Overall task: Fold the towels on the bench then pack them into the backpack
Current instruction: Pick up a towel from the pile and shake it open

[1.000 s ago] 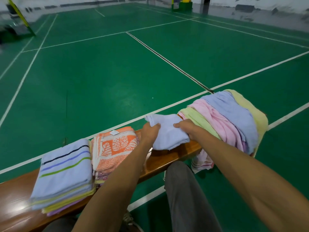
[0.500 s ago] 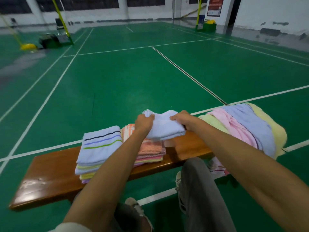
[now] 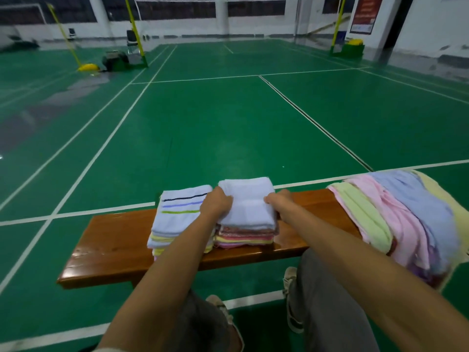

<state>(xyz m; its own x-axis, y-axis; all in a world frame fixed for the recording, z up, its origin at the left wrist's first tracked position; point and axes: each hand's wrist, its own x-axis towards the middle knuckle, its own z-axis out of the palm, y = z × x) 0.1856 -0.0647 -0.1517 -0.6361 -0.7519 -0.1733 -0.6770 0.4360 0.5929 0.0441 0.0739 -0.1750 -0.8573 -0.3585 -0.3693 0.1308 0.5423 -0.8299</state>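
The folded pale blue towel [image 3: 247,203] lies on top of the right stack of folded towels [image 3: 245,236], in the middle of the wooden bench [image 3: 121,240]. The left hand [image 3: 215,204] holds the left edge of this towel, its fingers curled around the cloth. The right hand [image 3: 279,200] holds the right edge in the same way, with the fingers bent over the border of the towel. Both forearms reach forward from the bottom of the view.

The stack under the towel shows layers of pink, red and yellow at its front side. Just beside it, on the left and touching it, stands a second stack [image 3: 177,224]; its top towel is light blue with a dark stripe, a blue stripe and a green stripe.

On the right end of the bench lies a heap of unfolded towels [image 3: 396,217], in green, pink, blue-violet and yellow, which hang over the front edge. It is apart from the two stacks, with bare wood between them.

Below the bench the person's grey trousers [image 3: 327,301] and a shoe [image 3: 289,278] are visible. The bench stands on a green sports floor [image 3: 215,123] with white lines. Far behind there are yellow net posts [image 3: 133,24], a chair [image 3: 132,40] and a green box [image 3: 352,50] near the wall.
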